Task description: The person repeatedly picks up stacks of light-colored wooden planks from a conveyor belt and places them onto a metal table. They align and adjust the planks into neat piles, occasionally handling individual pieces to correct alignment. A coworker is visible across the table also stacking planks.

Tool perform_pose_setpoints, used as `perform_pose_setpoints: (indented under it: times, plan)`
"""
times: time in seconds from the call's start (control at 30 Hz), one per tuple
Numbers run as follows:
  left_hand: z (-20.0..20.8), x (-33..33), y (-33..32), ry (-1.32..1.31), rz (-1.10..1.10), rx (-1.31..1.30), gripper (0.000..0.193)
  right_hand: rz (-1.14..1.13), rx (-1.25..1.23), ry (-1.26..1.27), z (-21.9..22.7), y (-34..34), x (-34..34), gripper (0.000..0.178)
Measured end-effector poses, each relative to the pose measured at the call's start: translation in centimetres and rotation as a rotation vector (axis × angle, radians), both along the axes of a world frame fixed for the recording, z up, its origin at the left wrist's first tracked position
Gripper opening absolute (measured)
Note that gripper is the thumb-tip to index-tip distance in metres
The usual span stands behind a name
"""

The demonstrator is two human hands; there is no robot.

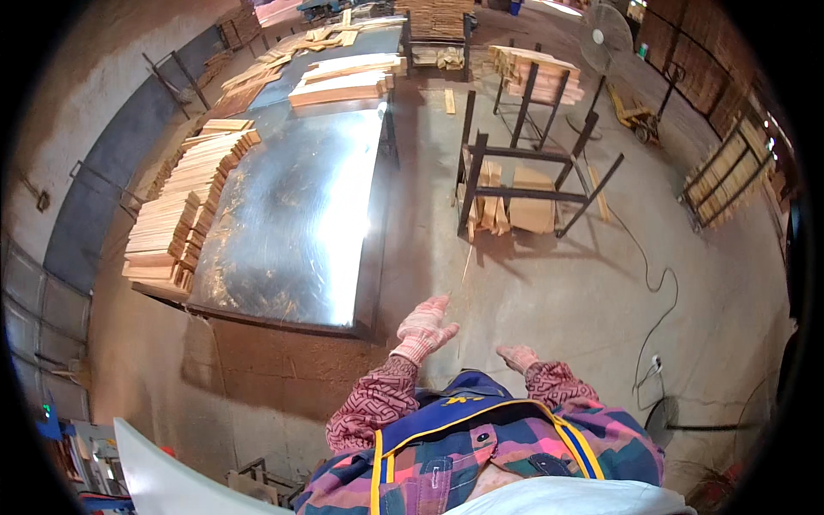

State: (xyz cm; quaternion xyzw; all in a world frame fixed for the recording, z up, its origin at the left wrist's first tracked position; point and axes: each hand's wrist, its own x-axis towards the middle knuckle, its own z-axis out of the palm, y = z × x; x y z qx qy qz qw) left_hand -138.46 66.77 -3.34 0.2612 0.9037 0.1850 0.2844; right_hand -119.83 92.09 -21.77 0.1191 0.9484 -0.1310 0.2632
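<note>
My left hand [427, 329], in a pale pink knitted glove, is held out in front of my body with its thumb apart from the fingers. Nothing is in it. Lower and to the right, my right hand [518, 358] wears a similar glove and looks loosely open, with no object seen in it; part of it is hidden by the sleeve. Both hands are in the air above the concrete floor. Nearest to the left hand is the front corner of a shiny metal-topped table [283, 215]. A long row of stacked wooden slats [172, 223] lies along the table's left edge.
Another pile of wooden boards [343, 81] sits farther back on the table. Ahead to the right stands a dark metal rack [524, 193] with wood pieces inside, and beyond it another rack of boards [536, 73]. A fan [601, 39], a yellow pallet jack [635, 116] and a floor cable [657, 322] are at right.
</note>
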Motion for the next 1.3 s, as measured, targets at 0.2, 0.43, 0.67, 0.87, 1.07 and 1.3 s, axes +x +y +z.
perform_pose_setpoints:
  times: [0.2, 0.43, 0.67, 0.87, 1.07, 1.3]
  plan:
    - [-4.0, -12.7, 3.3, -0.101, -0.118, -0.007, 0.078, -0.379, -0.418, -0.038, -6.8, 7.3, -3.7, 0.023]
    - [-7.1, -25.6, 4.2, -0.256, 0.134, -0.252, 0.075, -0.18, -0.096, -0.282, -8.0, 15.7, -24.6, 0.024]
    - [-4.2, -39.8, 7.4, -0.185, 0.366, -0.214, 0.075, 0.309, -0.17, 0.271, -3.0, 19.0, -58.4, 0.019]
    - [-6.8, -53.4, 8.3, -0.073, 0.223, -0.094, 0.07, 0.343, -0.384, 0.383, 1.6, 14.7, -75.4, 0.024]
    - [-6.5, -68.0, 9.1, -0.098, 0.436, -0.008, 0.075, 0.549, -0.282, 0.057, 4.3, 14.1, -81.4, 0.029]
    - [-8.2, -76.9, 7.3, -0.202, 0.591, 0.037, 0.085, 0.548, 0.127, 0.169, 1.7, 25.9, -99.5, 0.034]
